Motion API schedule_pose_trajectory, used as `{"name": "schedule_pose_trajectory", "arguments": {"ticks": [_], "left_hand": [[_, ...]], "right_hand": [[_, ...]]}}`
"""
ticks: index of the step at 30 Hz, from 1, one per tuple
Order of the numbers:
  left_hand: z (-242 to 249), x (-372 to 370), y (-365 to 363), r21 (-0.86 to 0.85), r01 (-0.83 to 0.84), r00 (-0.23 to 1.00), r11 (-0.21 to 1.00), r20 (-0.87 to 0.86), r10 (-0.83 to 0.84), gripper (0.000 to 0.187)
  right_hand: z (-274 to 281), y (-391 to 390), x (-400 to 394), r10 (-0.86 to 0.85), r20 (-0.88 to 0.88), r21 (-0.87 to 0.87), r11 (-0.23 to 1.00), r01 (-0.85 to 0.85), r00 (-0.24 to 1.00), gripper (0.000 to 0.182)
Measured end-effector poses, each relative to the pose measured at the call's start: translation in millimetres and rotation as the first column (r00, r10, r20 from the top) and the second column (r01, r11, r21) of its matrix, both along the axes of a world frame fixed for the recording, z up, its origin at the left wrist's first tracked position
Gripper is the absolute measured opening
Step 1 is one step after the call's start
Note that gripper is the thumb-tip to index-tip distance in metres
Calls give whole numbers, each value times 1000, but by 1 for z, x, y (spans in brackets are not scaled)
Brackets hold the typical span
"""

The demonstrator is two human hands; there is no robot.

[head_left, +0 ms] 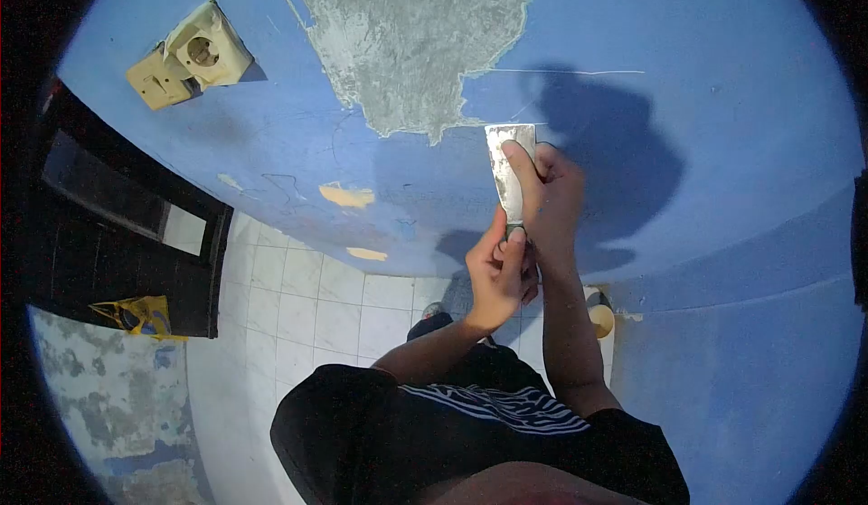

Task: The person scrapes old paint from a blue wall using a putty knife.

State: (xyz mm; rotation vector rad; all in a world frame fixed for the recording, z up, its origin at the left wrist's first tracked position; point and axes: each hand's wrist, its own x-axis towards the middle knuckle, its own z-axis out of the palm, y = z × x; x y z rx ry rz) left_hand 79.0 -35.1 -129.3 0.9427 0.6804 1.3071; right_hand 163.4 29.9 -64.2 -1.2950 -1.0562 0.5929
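Observation:
A putty knife with a pale, smeared metal blade points up, its wide edge at the blue wall, just below and right of a grey stripped patch. My left hand is closed around the knife's dark handle, below the blade. Higher up, my right hand grips the blade's right side, its thumb lying on the blade face. Thin pale scratch lines run across the paint near the blade's edge.
Socket and switch boxes hang at the upper left. A dark door or cabinet stands at the left, with a yellow bag near its bottom. White floor tiles lie below. A round yellowish object is right of my forearms.

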Motion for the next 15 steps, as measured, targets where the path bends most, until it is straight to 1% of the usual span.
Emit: {"name": "schedule_pose_trajectory", "arguments": {"ticks": [1, 3, 5, 6, 8, 9, 10, 11, 13, 15], "left_hand": [[6, -3, -1, -1, 1, 1000, 1000, 0, -1, 55], [16, -9, -3, -51, 54, 994, 997, 92, -50, 46], [22, -16, -1, -83, 77, 993, 994, 92, -70, 47], [23, -20, 0, -116, 101, 992, 988, 92, -91, 49], [29, -29, -1, -131, 107, 993, 985, 71, -99, 49], [31, -31, 0, -148, 115, 993, 982, 53, -108, 49], [28, -34, 2, -108, 114, 993, 988, 24, -112, 48], [27, -36, 3, -105, 119, 993, 987, 28, -117, 48], [27, -36, 3, -120, 128, 992, 985, 18, -127, 49], [28, -29, 2, -128, 118, 993, 985, -2, -120, 49]], "right_hand": [[-2, 2, -1, 25, -22, 8, 1000, -24, 999, 39], [-4, 1, -4, 49, -44, 15, 999, -49, 998, 38], [7, 0, -15, 157, -143, 89, 985, -145, 977, 31], [12, -2, -20, 158, -143, 91, 985, -146, 977, 31], [18, -4, -29, 261, -335, 68, 965, -253, 905, 30], [17, -5, -30, 260, -332, 70, 965, -251, 907, 30], [16, -6, -30, 276, -344, 65, 960, -271, 897, 30], [16, -5, -30, 292, -357, 61, 955, -289, 887, 31], [16, -4, -31, 264, -331, 79, 964, -252, 906, 34], [13, -2, -26, 251, -226, 59, 968, -244, 941, 34]]}}
